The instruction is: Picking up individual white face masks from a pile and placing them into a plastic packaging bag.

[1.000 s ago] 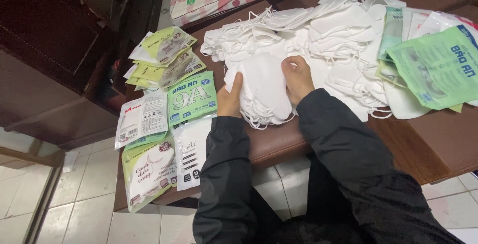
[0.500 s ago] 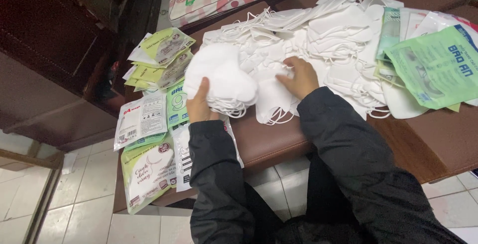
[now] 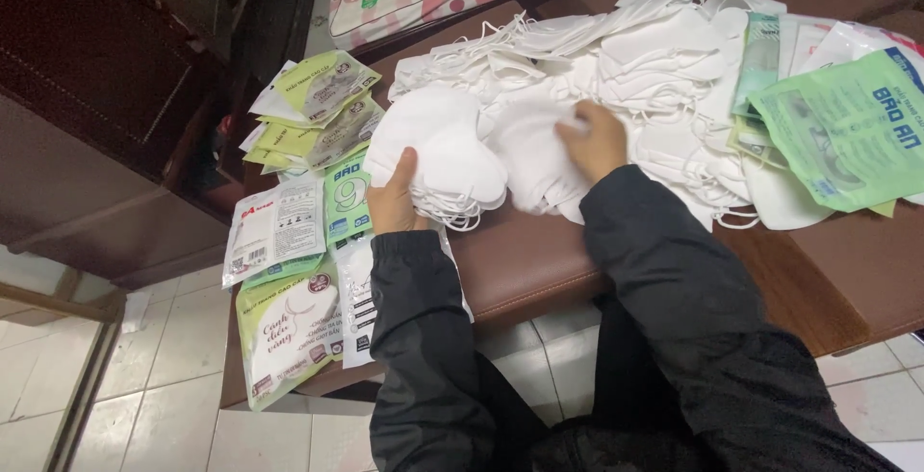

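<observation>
The stack of white folded fabric face masks [image 3: 438, 150] sits at the left edge of the brown padded worktop [image 3: 539, 265], just right of the flat green-and-white printed packets [image 3: 289, 270]. The left hand [image 3: 393, 204] clamps the stack, thumb on top and fingers hidden beneath. To keep it tidy, that grip should stay firm near the ear loops so none slide out. The right hand [image 3: 595, 140] presses flat, fingers loosely curled, on the big loose heap of white masks [image 3: 626, 58]; it looks best lifting one mask at a time.
</observation>
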